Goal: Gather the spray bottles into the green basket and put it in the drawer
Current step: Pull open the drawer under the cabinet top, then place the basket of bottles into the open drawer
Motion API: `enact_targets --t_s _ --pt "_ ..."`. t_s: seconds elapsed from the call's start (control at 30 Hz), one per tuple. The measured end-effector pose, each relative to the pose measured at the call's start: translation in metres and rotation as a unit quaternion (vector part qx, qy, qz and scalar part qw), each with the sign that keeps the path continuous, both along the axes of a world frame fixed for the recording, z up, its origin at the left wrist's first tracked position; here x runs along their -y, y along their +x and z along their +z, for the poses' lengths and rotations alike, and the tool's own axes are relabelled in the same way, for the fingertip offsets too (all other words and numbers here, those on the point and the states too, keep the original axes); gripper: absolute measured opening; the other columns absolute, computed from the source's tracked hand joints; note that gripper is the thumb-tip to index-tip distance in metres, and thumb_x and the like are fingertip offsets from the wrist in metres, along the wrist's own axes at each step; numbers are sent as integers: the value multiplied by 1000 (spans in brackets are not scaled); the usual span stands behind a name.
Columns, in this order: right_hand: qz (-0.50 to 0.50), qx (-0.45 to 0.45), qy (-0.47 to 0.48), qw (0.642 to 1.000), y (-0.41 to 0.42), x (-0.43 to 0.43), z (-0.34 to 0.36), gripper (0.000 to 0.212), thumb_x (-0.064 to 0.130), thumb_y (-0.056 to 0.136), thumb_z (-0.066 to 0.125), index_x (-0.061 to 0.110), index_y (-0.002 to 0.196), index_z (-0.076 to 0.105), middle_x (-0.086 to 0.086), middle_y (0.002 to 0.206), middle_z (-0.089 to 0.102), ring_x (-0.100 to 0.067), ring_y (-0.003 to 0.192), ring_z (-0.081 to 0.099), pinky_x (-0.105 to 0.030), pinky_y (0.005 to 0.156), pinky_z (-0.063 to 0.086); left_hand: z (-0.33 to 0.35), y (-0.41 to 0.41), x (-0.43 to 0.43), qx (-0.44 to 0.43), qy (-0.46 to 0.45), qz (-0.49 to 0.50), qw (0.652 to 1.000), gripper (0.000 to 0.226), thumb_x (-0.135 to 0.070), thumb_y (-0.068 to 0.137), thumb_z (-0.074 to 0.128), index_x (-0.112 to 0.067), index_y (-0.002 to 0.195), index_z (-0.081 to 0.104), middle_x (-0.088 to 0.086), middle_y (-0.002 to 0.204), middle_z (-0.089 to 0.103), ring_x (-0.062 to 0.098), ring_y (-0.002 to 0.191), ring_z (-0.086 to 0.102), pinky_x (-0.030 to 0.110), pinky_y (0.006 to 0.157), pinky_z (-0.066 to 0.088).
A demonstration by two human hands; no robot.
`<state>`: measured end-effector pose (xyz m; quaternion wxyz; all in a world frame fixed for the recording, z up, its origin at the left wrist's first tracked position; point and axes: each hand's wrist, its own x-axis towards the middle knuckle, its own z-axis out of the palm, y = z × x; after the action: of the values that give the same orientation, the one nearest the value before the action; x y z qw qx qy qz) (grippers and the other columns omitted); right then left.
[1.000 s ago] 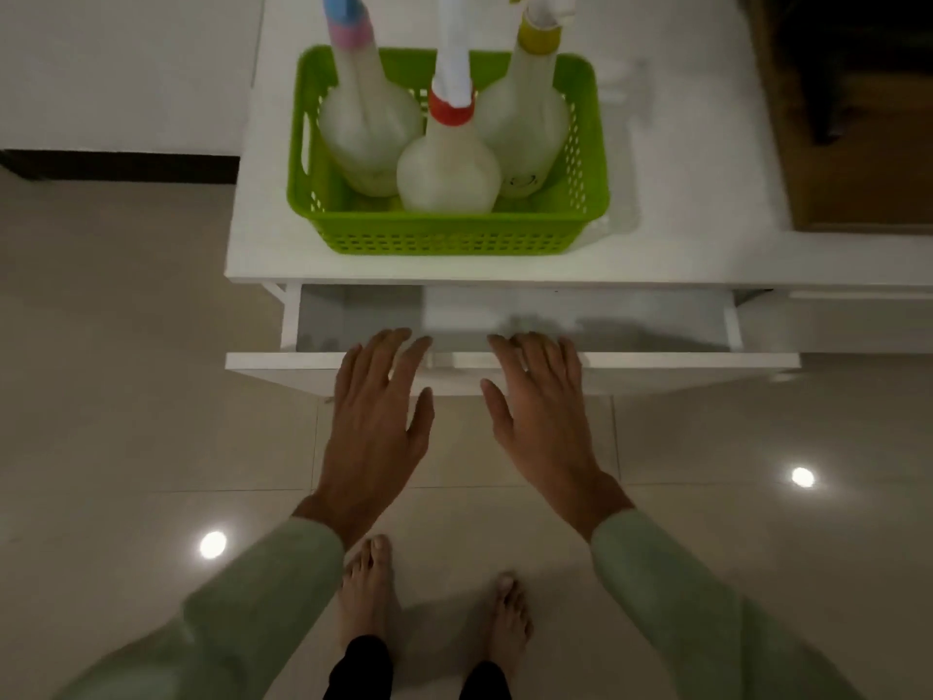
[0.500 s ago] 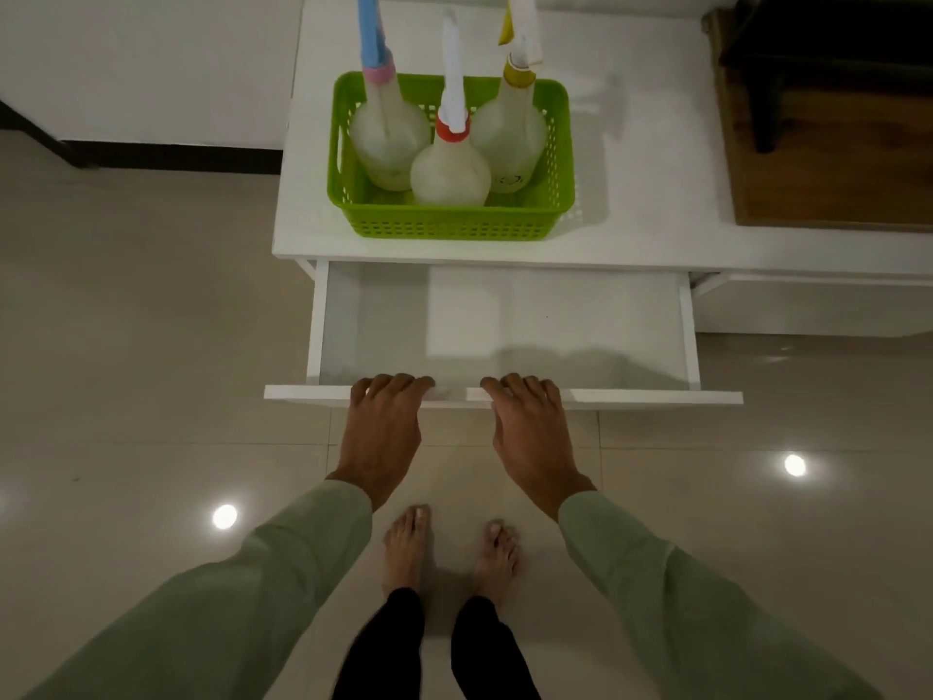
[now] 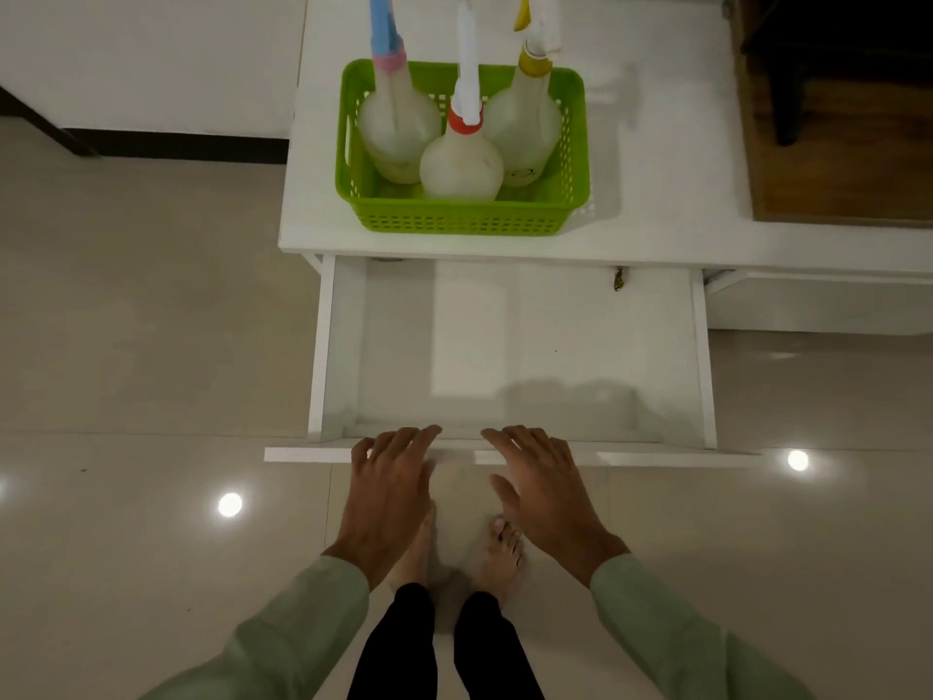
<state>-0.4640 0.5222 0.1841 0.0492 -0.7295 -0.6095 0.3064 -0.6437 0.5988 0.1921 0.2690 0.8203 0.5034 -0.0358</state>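
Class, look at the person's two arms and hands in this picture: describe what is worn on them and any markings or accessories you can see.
Both arms wear loose, long sleeves of a plain pale green fabric, the left sleeve and the right sleeve each ending at the wrist. No pattern or logo shows on them. The left hand and right hand are bare: no gloves, rings, watch or bracelet are visible.

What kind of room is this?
Probably a room in a home, though which room is unclear. The clues: a white cabinet with a pulled-out drawer, a glossy tiled floor, and the person's bare feet.
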Motion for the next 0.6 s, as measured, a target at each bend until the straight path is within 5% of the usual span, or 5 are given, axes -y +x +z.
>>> enact_targets --t_s 0.1,0.27,0.4,0.6 --pt "-54 -73 35 995 15 -22 23 54 43 95 59 27 145 45 5 143 51 -16 132 45 -38 107 38 20 7 -25 98 -34 67 992 44 -24 94 58 -21 138 50 0 135 59 19 122 56 39 105 44" --pt "-254 -145 226 929 53 -94 68 34 26 94 65 22 128 58 6 125 61 -16 114 58 -43 96 50 73 37 -102 255 75 204 942 34 -22 95 59 -18 128 57 -3 127 62 13 112 59 40 97 50" --pt "-282 -148 277 907 78 -159 94 32 19 93 66 16 125 60 1 120 61 -16 108 60 -42 91 52 102 67 -160 290 130 189 929 30 -19 93 59 -14 123 60 2 122 63 19 111 59 44 96 48" --pt "-330 -96 286 895 104 -221 93 41 15 88 65 15 128 55 -5 129 52 -24 118 54 -33 87 46 100 90 -221 253 162 219 928 38 -13 89 56 -10 127 55 9 128 55 23 120 51 24 98 37"
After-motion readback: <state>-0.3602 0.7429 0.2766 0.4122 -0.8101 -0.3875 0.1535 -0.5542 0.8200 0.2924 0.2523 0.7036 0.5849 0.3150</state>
